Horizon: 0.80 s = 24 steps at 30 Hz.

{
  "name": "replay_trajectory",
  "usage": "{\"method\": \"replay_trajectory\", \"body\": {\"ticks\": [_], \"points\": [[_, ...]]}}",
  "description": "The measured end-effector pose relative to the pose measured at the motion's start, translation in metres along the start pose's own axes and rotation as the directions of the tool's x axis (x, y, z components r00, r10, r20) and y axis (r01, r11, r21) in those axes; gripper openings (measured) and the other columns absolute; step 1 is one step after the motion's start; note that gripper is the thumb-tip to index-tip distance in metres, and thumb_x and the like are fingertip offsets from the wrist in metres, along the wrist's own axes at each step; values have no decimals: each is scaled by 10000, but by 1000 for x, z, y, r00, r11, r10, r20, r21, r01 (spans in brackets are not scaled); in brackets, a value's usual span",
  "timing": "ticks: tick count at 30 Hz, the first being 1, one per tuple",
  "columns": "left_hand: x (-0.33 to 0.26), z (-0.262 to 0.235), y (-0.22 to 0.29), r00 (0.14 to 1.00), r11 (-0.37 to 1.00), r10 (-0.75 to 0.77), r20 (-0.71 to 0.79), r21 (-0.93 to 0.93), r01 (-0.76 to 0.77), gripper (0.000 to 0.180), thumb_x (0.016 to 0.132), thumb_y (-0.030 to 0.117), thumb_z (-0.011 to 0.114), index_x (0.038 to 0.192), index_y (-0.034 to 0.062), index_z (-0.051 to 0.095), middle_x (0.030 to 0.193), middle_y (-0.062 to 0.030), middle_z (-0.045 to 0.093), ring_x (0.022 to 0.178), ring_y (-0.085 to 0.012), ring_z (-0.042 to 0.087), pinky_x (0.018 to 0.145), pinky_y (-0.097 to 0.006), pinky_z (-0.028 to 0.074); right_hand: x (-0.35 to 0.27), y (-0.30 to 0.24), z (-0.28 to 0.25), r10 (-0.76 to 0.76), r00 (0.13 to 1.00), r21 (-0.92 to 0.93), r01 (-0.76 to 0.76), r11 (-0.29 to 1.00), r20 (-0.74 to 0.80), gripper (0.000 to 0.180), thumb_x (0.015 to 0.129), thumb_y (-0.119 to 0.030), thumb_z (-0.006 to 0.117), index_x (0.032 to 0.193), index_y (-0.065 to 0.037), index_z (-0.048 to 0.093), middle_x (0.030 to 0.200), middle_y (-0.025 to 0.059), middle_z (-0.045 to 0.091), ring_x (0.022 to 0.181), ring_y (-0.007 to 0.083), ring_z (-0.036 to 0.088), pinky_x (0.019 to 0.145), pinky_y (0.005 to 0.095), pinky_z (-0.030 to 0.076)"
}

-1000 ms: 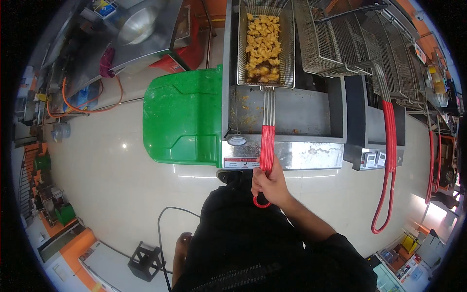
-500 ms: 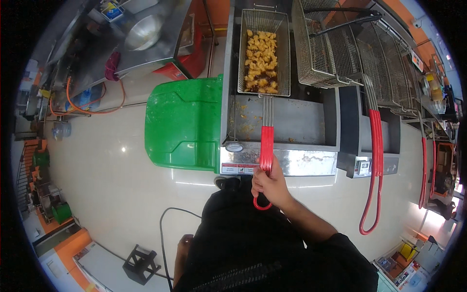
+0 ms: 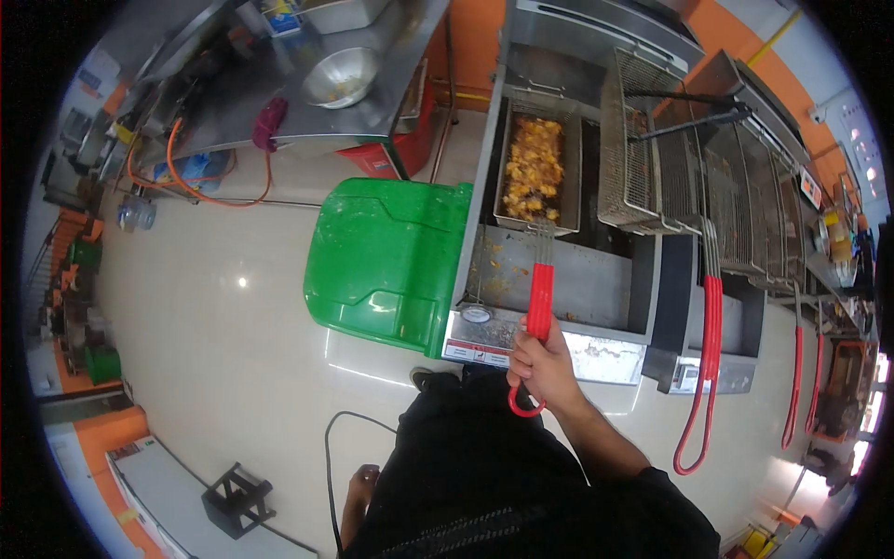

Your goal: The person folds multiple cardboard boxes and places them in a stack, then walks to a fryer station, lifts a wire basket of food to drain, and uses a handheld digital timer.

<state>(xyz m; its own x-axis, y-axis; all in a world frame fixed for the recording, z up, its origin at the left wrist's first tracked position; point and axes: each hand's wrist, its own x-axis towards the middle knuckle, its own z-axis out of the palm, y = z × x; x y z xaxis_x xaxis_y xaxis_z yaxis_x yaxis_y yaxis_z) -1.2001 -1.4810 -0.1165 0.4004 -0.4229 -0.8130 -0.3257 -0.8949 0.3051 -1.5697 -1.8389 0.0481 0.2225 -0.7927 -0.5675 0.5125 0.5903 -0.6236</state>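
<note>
While your right hand (image 3: 543, 365) grips the red handle (image 3: 539, 303) with fingers (image 3: 523, 352) curled tight around it, the basket (image 3: 539, 168) of golden fried pieces sits over the fryer (image 3: 596, 279), well ahead of you. Your left hand (image 3: 358, 486) hangs low by your side, its fingers too small to tell. A green bin (image 3: 386, 261) stands just beside the fryer.

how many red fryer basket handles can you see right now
4: one red handle gripped by the right hand, one right of it, two far right; others may be hidden.
</note>
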Motion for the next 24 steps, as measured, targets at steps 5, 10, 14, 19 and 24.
{"method": "replay_trajectory", "body": {"ticks": [5, 10, 14, 19, 24], "points": [[-10, 24, -16, 988, 979, 153, -31, -128, -156, 246, 974, 246, 589, 1072, 36, 672, 922, -124, 728, 833, -218, 703, 767, -347, 555, 10, -8, -9, 25, 1000, -21, -25, 999, -17, 258, 987, -64, 540, 1194, -152, 414, 699, -12, 392, 524, 94, 405, 484, 331, 473], [-6, 36, -6, 993, 981, 112, -40, -152, -117, 223, 974, 214, 578, 1067, 36, 677, 903, -113, 722, 797, -190, 685, 745, -335, 550, 18, -2, -19, -2, 997, -261, -17, 965, -72, 289, 986, -91, 570, 1211, -126, 391, 713, 29, 487, 572, 164, 572, 532, 383, 544], [3, 48, -41, 991, 958, 101, -83, -262, -119, 207, 965, 175, 565, 1072, 44, 684, 899, -101, 722, 801, -172, 682, 743, -328, 546, 8, -13, -31, -219, 964, -897, 228, 379, 152, 648, 959, -136, 623, 1447, -71, 202, 813, 149, 626, 631, 245, 653, 577, 422, 549], [15, 74, -92, 978, 946, 92, -190, -289, -145, 358, 957, 348, 583, 1158, 70, 683, 1104, -175, 719, 1024, -289, 694, 899, -368, 538, -50, -26, 65, -248, 891, -918, 396, 19, 379, 679, 937, -96, 615, 1509, -51, 250, 591, 59, 560, 452, 167, 545, 423, 351, 438], [-20, 64, -142, 950, 877, -50, -309, -469, -106, 404, 947, 419, 568, 1170, 100, 678, 1107, -167, 720, 1073, -348, 669, 946, -426, 517, -83, 48, 198, 198, 767, -763, 637, -113, 611, 282, 962, -197, 594, 1152, -14, 694, 1070, 191, 719, 978, 305, 681, 857, 396, 530]]}}
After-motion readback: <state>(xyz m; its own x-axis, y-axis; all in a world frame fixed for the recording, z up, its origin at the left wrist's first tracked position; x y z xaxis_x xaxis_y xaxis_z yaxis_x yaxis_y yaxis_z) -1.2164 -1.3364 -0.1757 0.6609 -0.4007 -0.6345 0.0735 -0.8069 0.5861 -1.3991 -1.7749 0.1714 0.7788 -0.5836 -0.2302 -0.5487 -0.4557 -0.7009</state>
